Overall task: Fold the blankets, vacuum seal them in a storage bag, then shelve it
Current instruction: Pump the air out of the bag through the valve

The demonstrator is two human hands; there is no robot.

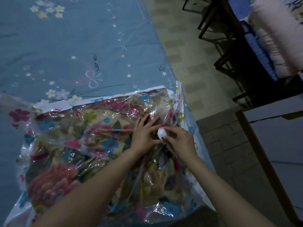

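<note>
Bed sheet: blue, printed with stars, flowers and the words "SLEEP WELL"; it covers the surface that fills the left and upper part of the view.
Storage bag: clear plastic with a white flowered border, lying flat on the bed sheet in the lower middle; its right edge reaches the sheet's right edge.
Blankets: flower-patterned, folded inside the storage bag, showing through the wrinkled plastic.
Floor: pale tiles to the right of the bed.
Furniture: dark wooden legs at upper right, with pale fluffy bedding stacked on top.
Left hand: resting on the bag's upper right part, fingers spread fairly straight over the plastic, thumb beside the white cap.
Right hand: just right of the left hand, thumb and fingertips pinching the white cap.
White cap: small, round, on top of the bag, between the two hands; touching the right hand's fingertips, with the left thumb right next to it.
</note>
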